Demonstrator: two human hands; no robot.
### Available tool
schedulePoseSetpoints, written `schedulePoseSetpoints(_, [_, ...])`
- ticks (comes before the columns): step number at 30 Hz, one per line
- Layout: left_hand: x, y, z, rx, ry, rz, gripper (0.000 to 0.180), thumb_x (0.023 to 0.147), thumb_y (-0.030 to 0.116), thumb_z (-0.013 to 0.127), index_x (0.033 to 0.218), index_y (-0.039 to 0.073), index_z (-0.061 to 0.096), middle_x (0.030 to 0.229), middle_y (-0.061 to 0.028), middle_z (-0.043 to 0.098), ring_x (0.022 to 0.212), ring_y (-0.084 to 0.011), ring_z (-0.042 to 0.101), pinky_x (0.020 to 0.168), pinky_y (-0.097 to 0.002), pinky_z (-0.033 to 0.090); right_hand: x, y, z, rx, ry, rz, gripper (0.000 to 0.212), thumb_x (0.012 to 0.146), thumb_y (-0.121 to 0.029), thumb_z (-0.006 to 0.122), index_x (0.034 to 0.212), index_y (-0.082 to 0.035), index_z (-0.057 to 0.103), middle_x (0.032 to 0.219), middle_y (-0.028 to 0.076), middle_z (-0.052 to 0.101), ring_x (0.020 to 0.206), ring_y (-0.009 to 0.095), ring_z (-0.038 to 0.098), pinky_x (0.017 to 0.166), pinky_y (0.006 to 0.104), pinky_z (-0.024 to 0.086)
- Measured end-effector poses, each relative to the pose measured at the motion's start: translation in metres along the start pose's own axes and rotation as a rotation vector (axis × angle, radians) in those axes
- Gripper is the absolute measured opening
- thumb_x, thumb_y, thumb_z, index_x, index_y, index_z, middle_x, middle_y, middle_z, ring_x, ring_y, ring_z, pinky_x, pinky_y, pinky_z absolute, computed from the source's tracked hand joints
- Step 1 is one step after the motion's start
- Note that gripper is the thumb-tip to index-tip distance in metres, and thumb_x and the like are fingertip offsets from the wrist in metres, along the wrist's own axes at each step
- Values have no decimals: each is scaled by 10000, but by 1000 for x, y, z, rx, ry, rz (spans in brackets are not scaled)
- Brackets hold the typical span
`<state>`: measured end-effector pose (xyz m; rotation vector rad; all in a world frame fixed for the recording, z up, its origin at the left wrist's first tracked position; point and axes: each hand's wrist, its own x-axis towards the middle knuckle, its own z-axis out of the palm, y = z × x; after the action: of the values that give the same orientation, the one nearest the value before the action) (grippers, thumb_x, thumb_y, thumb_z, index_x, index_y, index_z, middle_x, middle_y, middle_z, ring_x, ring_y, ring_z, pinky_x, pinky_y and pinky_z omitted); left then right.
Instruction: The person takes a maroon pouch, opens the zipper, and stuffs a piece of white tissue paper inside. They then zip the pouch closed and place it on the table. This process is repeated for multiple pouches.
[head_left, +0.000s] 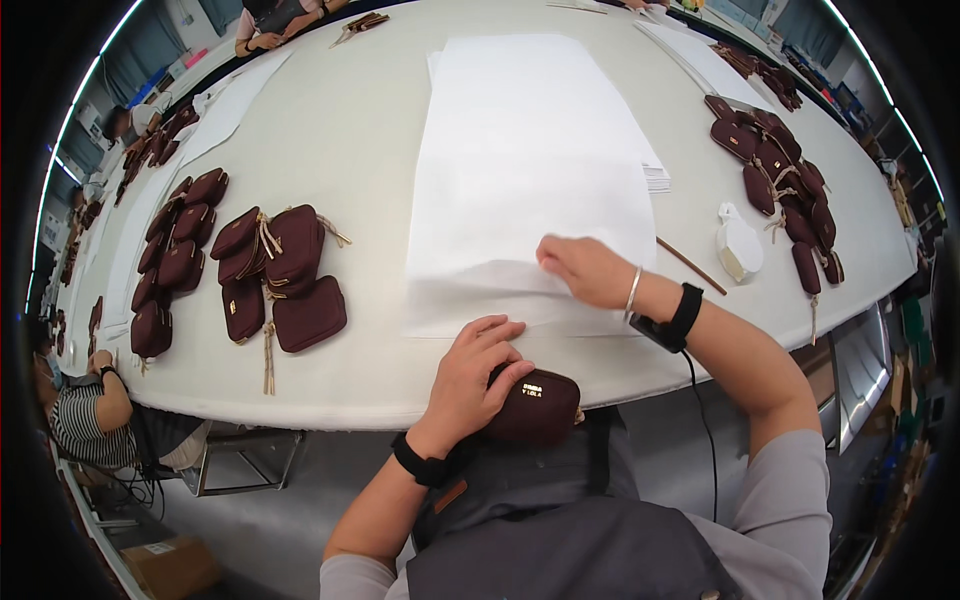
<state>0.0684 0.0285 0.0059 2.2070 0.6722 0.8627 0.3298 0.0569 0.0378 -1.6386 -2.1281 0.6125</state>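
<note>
At the near table edge, my left hand (472, 378) has its thumb on the front of a small dark maroon zip pouch (535, 408) with gold lettering. Its fingers stretch behind the pouch toward the near edge of a stack of large white paper sheets (530, 150). Above the near part of this stack is my right hand (588, 272), closed, with its fingers curled in and slightly blurred. The top sheet ripples beside it. Whatever those fingers pinch, if anything, is hidden.
Several maroon pouches (297, 250) with beige cords lie at the left, and more pouches (775, 165) at the right. A white tape roll (739, 248) and a thin brown stick (692, 266) lie right of the paper. A person in a striped top (95, 430) sits at left; others work across the table.
</note>
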Motion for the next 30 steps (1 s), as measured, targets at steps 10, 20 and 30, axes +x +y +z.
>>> schedulePoseSetpoints(10, [-6, 12, -2, -18, 170, 11, 114, 847, 151, 788, 849, 67, 712, 1072, -74, 713, 1091, -304, 599, 872, -382, 500, 10, -132, -143, 284, 862, -530, 215, 1111, -215, 448, 1070, -42, 569, 783, -9, 574, 663, 65, 546, 610, 208, 463])
schedulePoseSetpoints(20, [-50, 36, -1, 23, 203, 44, 266, 740, 330, 877, 821, 122, 733, 818, -19, 670, 811, -238, 605, 708, -355, 468, -50, -91, 15, 712, -424, 160, 258, 1080, -258, 466, 1173, -47, 582, 928, 51, 615, 806, 137, 547, 741, 271, 465])
schedulePoseSetpoints(30, [-90, 41, -24, -253, -57, -191, 405, 694, 350, 916, 915, 50, 759, 1030, -84, 676, 911, -261, 670, 755, -365, 544, -81, -94, 13, 1214, -1037, 220, 385, 1068, -151, 534, 1422, -2, 513, 1268, 122, 659, 1117, 133, 604, 964, 290, 492])
